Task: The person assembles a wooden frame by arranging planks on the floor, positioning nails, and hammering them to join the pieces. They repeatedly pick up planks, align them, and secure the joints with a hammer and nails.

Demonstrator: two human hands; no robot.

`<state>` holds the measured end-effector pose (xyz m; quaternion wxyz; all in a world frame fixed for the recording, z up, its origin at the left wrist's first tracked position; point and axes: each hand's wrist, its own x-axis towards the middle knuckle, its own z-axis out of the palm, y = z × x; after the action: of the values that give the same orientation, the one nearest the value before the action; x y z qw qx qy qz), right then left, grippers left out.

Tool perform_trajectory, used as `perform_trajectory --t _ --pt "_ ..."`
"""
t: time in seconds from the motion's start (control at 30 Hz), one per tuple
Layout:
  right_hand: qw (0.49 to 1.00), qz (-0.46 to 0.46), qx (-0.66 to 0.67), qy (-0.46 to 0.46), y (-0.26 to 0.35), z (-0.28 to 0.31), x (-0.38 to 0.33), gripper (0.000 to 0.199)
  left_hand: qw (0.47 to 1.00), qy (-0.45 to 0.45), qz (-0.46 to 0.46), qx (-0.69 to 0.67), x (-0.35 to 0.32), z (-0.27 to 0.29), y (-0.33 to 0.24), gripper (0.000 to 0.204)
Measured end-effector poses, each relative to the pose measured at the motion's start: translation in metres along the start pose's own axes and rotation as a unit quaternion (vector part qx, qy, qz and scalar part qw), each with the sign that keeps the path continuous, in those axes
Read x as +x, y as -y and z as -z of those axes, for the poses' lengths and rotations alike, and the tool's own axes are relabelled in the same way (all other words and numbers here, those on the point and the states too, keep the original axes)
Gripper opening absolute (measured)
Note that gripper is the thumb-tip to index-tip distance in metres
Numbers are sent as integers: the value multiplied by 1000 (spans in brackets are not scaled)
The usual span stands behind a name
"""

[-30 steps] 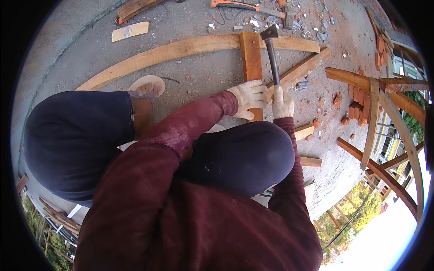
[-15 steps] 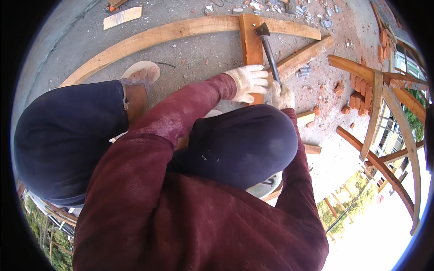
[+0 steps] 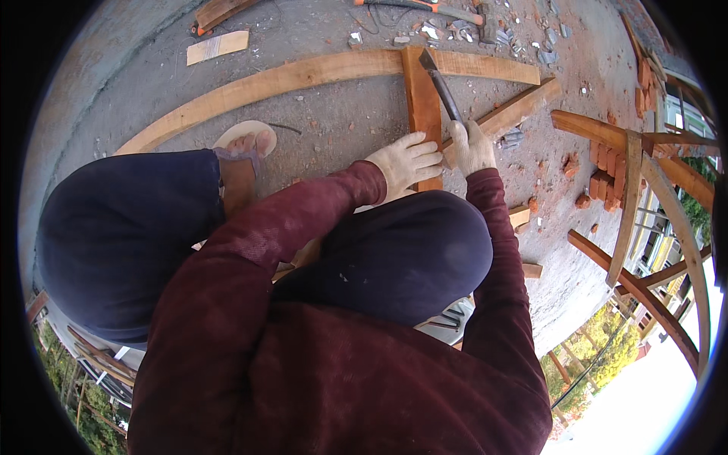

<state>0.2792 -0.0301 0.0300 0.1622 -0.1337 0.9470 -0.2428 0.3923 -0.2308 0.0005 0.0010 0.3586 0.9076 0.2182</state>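
Note:
My right hand [image 3: 473, 147], in a pale work glove, is wrapped round the dark handle of a hammer [image 3: 444, 92]. Its head lies over the upper end of a reddish-brown wooden board [image 3: 422, 102]; I cannot tell whether it touches the wood. My left hand [image 3: 409, 163], gloved too, rests on the near part of that board with its fingers spread. The board crosses a long curved timber [image 3: 303, 73] on the ground. Beside my right hand, a straight timber [image 3: 516, 110] slants up toward the curved one's right end. My right knee hides the board's near end.
A short pale wood offcut [image 3: 218, 48] lies at the upper left. Rubble and a second hammer [image 3: 487, 23] are at the top. Stacked bricks [image 3: 607, 171] and a frame of curved timbers [image 3: 629, 205] stand on the right. My sandalled foot [image 3: 249, 144] is left of the board.
The hammer's head has shifted slightly left and turned over the board's upper end, still in my right hand. My left hand has slid a little down and left. The whole view has shifted slightly.

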Motion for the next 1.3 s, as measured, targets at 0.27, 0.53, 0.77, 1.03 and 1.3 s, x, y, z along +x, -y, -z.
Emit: perform_trajectory --t 0.27,0.53,0.77,1.03,1.3 --pt "879 114 463 3 94 83 7 51 997 69 18 22 -4 7 9 64" --pt "928 265 257 -55 71 93 15 51 991 129 1 35 7 20 0 68" --pt "993 -55 96 37 1 28 -13 40 994 104 6 39 3 13 -1 67" --pt "812 373 441 -83 100 170 28 38 990 135 0 43 4 19 -5 65" --pt "964 -32 240 -113 49 29 -27 56 996 85 4 36 -7 6 2 60"
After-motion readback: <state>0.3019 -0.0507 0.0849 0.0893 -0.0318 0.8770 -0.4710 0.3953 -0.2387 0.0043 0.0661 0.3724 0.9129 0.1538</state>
